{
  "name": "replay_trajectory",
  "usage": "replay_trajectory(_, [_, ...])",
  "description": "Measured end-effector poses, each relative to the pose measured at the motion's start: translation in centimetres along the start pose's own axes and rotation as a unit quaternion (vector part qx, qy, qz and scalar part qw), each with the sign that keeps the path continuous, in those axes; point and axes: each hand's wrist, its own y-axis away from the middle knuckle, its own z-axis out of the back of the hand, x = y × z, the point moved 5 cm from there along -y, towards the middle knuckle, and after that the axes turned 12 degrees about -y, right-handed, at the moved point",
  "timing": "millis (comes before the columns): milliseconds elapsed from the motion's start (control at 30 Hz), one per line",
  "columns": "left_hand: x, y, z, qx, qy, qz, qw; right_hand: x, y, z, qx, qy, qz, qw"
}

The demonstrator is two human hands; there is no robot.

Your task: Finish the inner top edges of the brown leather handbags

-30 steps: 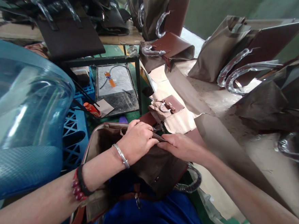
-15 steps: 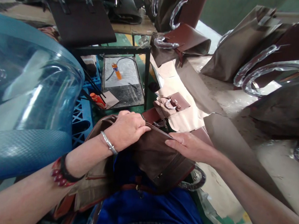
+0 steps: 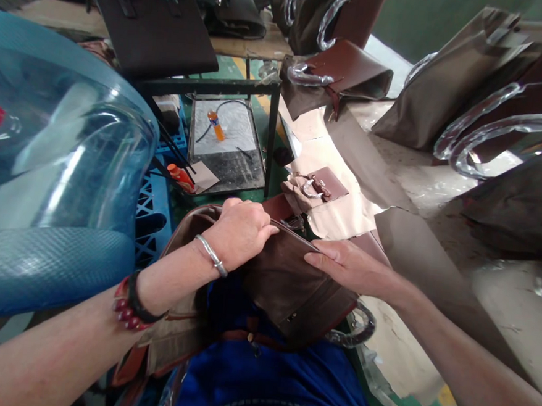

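A brown handbag [image 3: 288, 284] lies across my lap over blue cloth, its upper edge stretched between my hands. My left hand [image 3: 243, 232] is closed over that edge, thumb pointing right. Farther right along the same edge, my right hand [image 3: 345, 264] pinches it between thumb and fingers. The bag's plastic-wrapped handle [image 3: 357, 329] sticks out below my right hand. Part of the bag's inside and the fingertips of my left hand are hidden.
A large blue water jug [image 3: 60, 163] fills the left side. Ahead stands a black metal frame [image 3: 214, 88], with an orange bottle [image 3: 216, 125] on a lower board. A small handbag [image 3: 316, 190] lies on pale paper. Large brown bags [image 3: 427, 96] stand at right.
My left hand has shifted slightly right along the bag's edge, its forearm moving too. My right hand keeps its pinch. The surroundings have shifted a little in view.
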Motion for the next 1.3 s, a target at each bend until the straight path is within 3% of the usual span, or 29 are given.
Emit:
replay_trajectory(333, [-0.3,-0.5,0.3,0.000,0.011,0.013,1.000,-0.6,0.0,0.1,-0.003,-0.045,-0.014,0.999])
replay_trajectory(833, [-0.2,0.1,0.1,-0.101,0.046,0.060,0.992,-1.0,-0.1,0.1,0.012,-0.072,-0.032,0.997])
replay_trajectory(1300, [-0.1,-0.6,0.2,-0.065,0.073,0.073,0.993,-1.3,0.2,0.1,0.013,-0.075,-0.050,0.996])
